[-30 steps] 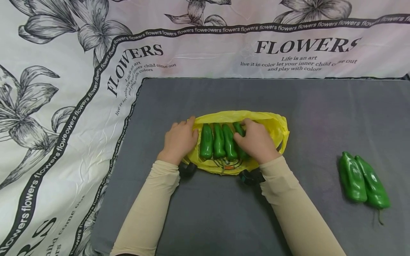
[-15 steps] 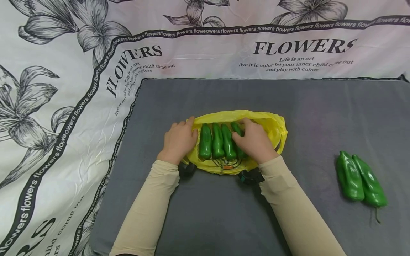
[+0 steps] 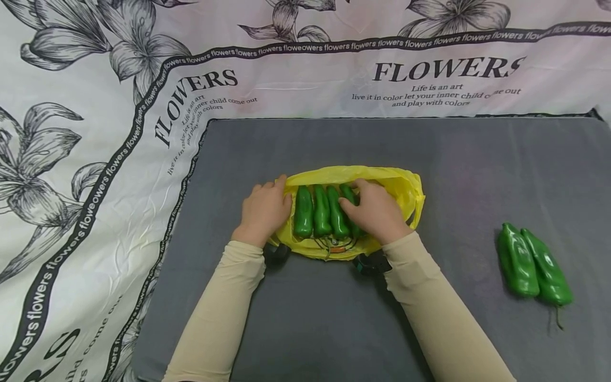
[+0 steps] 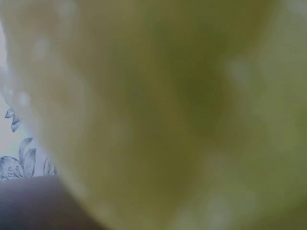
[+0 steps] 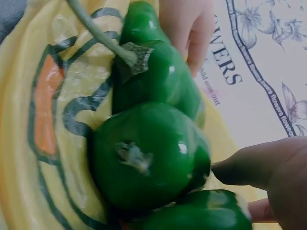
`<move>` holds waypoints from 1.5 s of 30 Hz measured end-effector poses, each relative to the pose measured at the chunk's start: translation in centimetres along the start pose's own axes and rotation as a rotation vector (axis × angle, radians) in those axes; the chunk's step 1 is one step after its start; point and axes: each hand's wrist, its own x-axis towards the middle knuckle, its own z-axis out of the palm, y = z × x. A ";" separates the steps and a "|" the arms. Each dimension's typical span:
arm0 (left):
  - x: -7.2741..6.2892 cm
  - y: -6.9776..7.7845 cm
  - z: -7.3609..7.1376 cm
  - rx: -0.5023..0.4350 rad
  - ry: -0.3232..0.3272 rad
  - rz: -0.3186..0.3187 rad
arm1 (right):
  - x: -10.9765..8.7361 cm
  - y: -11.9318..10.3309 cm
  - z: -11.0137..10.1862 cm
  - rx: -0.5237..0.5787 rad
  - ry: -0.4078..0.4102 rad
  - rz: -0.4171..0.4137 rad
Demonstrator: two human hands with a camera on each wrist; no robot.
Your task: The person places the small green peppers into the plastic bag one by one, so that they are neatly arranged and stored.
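Note:
Several long green peppers (image 3: pixel 322 212) lie side by side in a spread yellow plastic bag (image 3: pixel 407 185), its mouth facing up. At the bag's left side my left hand (image 3: pixel 264 211) holds the edge, thumb toward the peppers. My right hand (image 3: pixel 379 211) grips the rightmost pepper (image 3: pixel 348 194), thumb on its left and fingers at its far end; the palm hides much of it. The right wrist view shows pepper ends close up, one with a stem (image 5: pixel 105 40), and my right thumb (image 5: pixel 249 165) against them. Blurred yellow plastic (image 4: pixel 144 120) fills most of the left wrist view.
Two more green peppers (image 3: pixel 517 262) lie together on the grey cloth (image 3: pixel 305 329) at the right. White cloth printed with flowers (image 3: pixel 286 79) borders the grey area at the back and left. Dark print and an orange patch (image 5: pixel 45 108) mark the bag.
The head view has shifted slightly, so everything sits a little further left. My right hand has edged slightly left over the rightmost pepper; the left hand keeps its hold on the bag.

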 end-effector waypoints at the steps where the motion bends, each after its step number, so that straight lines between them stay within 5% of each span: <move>1: 0.0 0.0 0.0 0.000 0.002 0.000 | 0.0 0.0 -0.1 -0.001 -0.004 -0.001; 45: 0.0 0.1 0.2 0.002 0.018 0.004 | -1.9 0.1 -2.7 -0.022 0.007 0.011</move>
